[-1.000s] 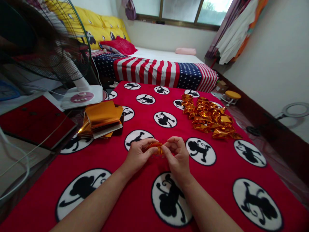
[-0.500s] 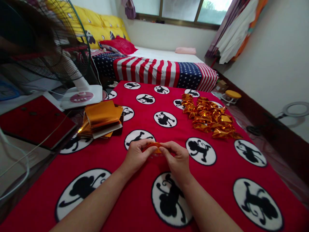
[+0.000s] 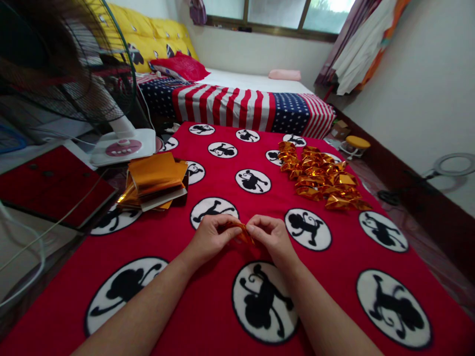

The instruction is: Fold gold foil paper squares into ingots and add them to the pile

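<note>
A small piece of shiny orange-gold foil paper [image 3: 245, 235] is held between my two hands, above the red cloth with black monkey figures in white ovals [image 3: 222, 178]. My left hand [image 3: 211, 237] pinches its left side, and my right hand [image 3: 272, 237] pinches its right end with thumb and finger. Part of the foil is hidden by my fingers. A stack of flat gold foil sheets [image 3: 156, 175] lies to the left, beyond my left hand. Several folded gold foil pieces [image 3: 319, 173] sit in a cluster at the right, farther back.
On the left a fan [image 3: 124, 143] stands beside a dark red panel [image 3: 55, 185]. Behind the cloth is a bed with a striped and starred cover [image 3: 230, 106]. A yellow stool [image 3: 356, 142] stands at the right.
The foil between my hands has tilted, and more of it shows below my fingertips. My hands have stayed almost in place, with slightly changed finger positions.
</note>
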A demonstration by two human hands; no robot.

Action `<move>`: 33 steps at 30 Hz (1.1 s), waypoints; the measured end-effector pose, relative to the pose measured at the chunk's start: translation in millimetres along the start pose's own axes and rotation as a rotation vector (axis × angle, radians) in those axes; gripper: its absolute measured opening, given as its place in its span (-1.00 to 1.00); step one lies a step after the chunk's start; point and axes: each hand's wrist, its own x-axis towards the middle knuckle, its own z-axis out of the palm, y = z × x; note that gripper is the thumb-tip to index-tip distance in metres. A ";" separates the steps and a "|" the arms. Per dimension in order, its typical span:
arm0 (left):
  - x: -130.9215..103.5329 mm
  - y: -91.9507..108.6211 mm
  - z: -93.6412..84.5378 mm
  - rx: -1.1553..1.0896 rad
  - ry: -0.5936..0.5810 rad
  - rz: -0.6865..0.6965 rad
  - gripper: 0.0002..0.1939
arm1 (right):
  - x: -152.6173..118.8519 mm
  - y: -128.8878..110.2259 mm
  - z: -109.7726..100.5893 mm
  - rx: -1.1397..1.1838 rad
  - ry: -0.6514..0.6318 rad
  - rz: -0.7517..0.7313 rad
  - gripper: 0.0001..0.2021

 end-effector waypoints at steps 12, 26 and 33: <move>2.5 -1.6 0.8 0.140 -0.002 0.047 -0.89 | 2.1 6.2 2.4 -0.074 0.058 -0.028 -0.83; 2.6 -2.6 -0.9 0.053 0.251 0.108 -0.88 | 2.1 5.9 3.2 -0.090 0.040 -0.008 -0.74; 1.4 -2.2 -2.6 0.107 0.311 0.131 -0.89 | 1.4 3.3 -0.8 -0.125 -0.041 0.026 -0.70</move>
